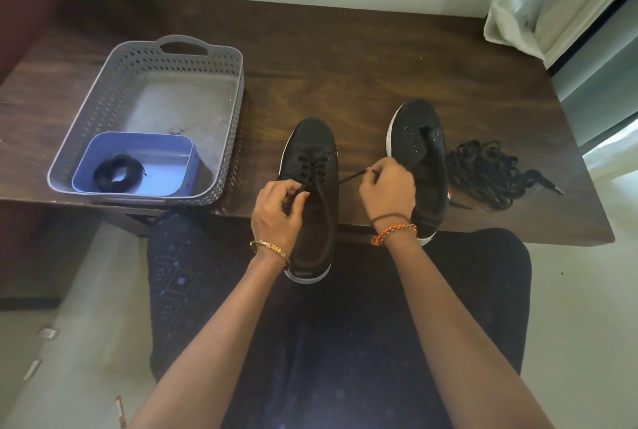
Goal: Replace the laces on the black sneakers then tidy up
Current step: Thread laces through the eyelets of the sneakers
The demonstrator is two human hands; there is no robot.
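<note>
Both hands work the left sneaker (310,187) at the table (345,66) edge, left hand (276,211) pinching lace at the eyelets, right hand (386,187) pinching the lace (350,176) tip taut: lacing is midway, and the next eyelet likely needs careful threading.

Both hands, left (276,211) and right (388,187), pinch lace (352,176) ends over the left sneaker (310,152).
</note>
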